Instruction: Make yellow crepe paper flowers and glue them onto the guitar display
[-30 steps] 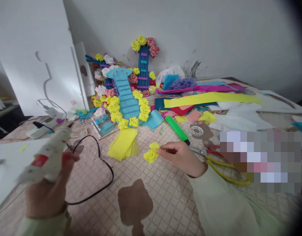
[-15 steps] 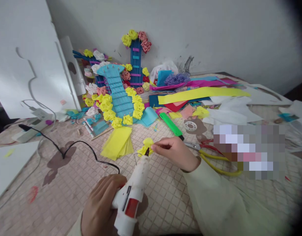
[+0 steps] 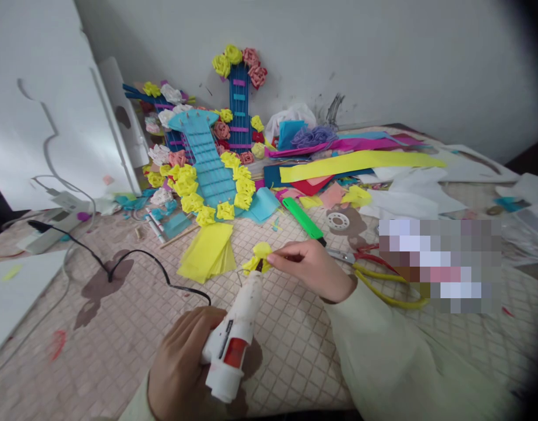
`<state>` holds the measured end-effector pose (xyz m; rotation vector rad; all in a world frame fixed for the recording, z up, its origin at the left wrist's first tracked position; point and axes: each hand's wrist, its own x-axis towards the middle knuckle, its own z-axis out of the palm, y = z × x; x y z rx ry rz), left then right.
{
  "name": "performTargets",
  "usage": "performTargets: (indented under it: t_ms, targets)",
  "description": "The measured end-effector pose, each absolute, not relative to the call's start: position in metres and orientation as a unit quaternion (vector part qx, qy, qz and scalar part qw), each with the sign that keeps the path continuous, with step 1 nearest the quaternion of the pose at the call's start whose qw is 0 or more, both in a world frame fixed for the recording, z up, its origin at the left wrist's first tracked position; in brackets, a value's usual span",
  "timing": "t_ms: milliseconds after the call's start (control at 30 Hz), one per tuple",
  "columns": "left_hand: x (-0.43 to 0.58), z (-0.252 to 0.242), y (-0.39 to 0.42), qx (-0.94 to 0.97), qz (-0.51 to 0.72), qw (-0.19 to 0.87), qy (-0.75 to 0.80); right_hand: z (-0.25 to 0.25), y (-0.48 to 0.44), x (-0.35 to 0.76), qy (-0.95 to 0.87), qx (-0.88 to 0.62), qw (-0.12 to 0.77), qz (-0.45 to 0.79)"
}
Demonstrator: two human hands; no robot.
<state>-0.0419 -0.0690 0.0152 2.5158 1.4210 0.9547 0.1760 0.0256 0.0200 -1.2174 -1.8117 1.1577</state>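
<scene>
My left hand (image 3: 184, 354) is wrapped round the handle of a white hot glue gun (image 3: 237, 336), whose dark nozzle points away from me. The nozzle tip meets a small crumpled yellow paper flower (image 3: 261, 251). My right hand (image 3: 315, 268) pinches that flower's right side between thumb and fingertips, a little above the table. Just to the left lies a fanned stack of yellow paper rectangles (image 3: 207, 252). Behind it leans a light blue paper guitar neck (image 3: 207, 155) edged with yellow paper flowers.
A green box cutter (image 3: 302, 217), scissors with red and yellow handles (image 3: 378, 275) and a white ring (image 3: 337, 221) lie beyond my right hand. The black cord (image 3: 164, 272) crosses the left side. Coloured paper strips (image 3: 361, 165) are piled at the back.
The glue gun's rear end has shifted slightly up in the view, its nozzle staying at the yellow flower. The whole scene has slid slightly with the camera. Both grips look the same.
</scene>
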Motion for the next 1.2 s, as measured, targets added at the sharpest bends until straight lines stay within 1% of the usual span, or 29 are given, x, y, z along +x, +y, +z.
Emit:
performTargets:
  t_ms: [167, 333, 800, 1200]
  targets:
    - [-0.042, 0.014, -0.070, 0.823, 0.300, 0.086, 0.475, 0.021, 0.025, 0.176, -0.687, -0.466, 0.325, 0.453]
    - [-0.042, 0.010, -0.071, 0.822, 0.298, 0.093, 0.476, 0.020, 0.025, 0.176, -0.686, -0.463, 0.326, 0.457]
    - [-0.043, 0.004, -0.075, 0.825, 0.275, 0.064, 0.489, 0.019, 0.025, 0.175, -0.687, -0.462, 0.323, 0.459]
    - [-0.043, 0.006, -0.075, 0.814, 0.295, 0.059, 0.497, 0.019, 0.026, 0.176, -0.684, -0.467, 0.320, 0.460]
